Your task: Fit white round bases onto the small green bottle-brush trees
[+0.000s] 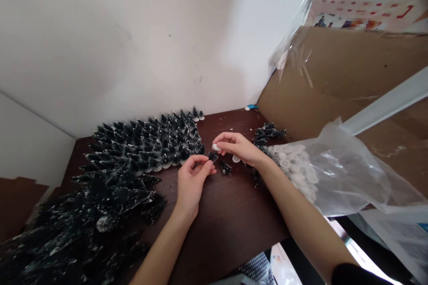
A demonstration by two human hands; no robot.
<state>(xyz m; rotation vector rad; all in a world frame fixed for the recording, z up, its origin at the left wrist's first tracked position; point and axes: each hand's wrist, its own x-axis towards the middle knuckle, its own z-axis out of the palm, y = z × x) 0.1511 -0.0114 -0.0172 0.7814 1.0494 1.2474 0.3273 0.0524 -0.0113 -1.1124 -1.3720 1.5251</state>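
My left hand (pixel 193 179) is closed in a pinch on a small dark green miniature pine tree (pixel 213 156) with white-flecked tips. Just above and to its right, my right hand (pixel 238 146) pinches a small round white base (pixel 216 147) between thumb and fingers. Tree and base are close together; whether they touch I cannot tell. Below my right hand a loose miniature tree (pixel 225 168) lies on the dark brown table (pixel 230 213). A white disc (pixel 236 159) rests beside it, partly behind the right hand.
Rows of miniature trees on white bases (pixel 157 140) stand along the wall. Larger loose trees (pixel 90 213) pile up at left. At right are a clear plastic bag (pixel 347 173) of white bases (pixel 290 160), more small trees (pixel 267 131) and a cardboard box (pixel 334 75).
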